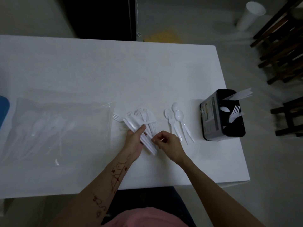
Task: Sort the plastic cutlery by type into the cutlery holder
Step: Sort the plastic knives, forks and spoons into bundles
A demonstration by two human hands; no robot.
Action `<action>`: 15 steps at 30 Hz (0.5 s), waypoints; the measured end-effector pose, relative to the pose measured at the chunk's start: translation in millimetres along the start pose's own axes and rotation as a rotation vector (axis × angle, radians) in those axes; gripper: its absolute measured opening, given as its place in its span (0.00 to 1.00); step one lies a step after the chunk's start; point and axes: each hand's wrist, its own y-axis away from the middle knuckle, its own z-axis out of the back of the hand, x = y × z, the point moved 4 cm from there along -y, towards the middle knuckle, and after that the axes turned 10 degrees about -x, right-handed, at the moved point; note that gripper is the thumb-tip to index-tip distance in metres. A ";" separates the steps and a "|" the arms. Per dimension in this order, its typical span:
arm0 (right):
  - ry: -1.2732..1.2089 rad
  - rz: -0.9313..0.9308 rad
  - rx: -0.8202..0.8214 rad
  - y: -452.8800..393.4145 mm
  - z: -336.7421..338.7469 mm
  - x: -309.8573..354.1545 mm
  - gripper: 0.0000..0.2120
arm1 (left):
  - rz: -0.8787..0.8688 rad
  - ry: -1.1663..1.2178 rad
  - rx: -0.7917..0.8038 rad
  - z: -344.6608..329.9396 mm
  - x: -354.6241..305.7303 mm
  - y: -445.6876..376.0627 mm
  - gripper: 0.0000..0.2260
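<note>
at the far left edge of the table [82, 71] you see a blue thing [4, 108], cut by the frame. beside it lies a clear bag [62, 126], flat on the table, and inside it there is white cutlery; spoons show faintly through the plastic, but the rest is too dim to tell. just right of the bag, two forks [116, 117] lie on the table, partly under your bundle.

your left hand [135, 140] grips a bundle [141, 126] of white cutlery, the thumb pressed over the handles, the heads fanned away from you. knives, forks and one spoon are mixed in it. your right hand [167, 143] is just beside it, and its thumb and forefinger pinch the lower end of one handle in the bundle.

to the right of your hands, a small group [177, 123] lies on the table: three spoons and one fork, handles toward you, touching each other.

near the right edge stands the black holder [213, 118]. its far compartment has knives leaning out to the right. the middle part has one spoon and some forks, but you cannot tell where the dividers go. the near part looks dark.

beyond the table, on the floor, stand a white cup [250, 15] and dark wooden frames [282, 46].
</note>
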 end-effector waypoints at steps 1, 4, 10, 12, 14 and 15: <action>0.010 0.010 0.015 0.4 -1.9 0.4 0.04 | -0.013 -0.013 0.006 -1.2 -0.6 -0.6 0.13; 0.024 0.021 0.062 -1.0 -7.2 2.1 0.05 | -0.042 -0.028 0.016 -1.4 -2.6 0.1 0.12; 0.253 -0.019 -0.260 -10.6 -4.2 -1.4 0.09 | -0.061 -0.061 -0.023 9.4 3.2 -4.5 0.13; 0.350 -0.060 -0.249 -13.0 -5.3 -7.8 0.10 | -0.071 -0.063 -0.005 11.0 2.6 -2.2 0.12; 0.381 -0.074 -0.202 -14.3 -6.3 -11.4 0.08 | -0.070 -0.068 0.010 13.1 4.9 -3.2 0.13; 0.378 -0.077 -0.196 -14.7 -5.1 -12.7 0.06 | -0.066 -0.071 0.009 13.7 6.0 -3.7 0.14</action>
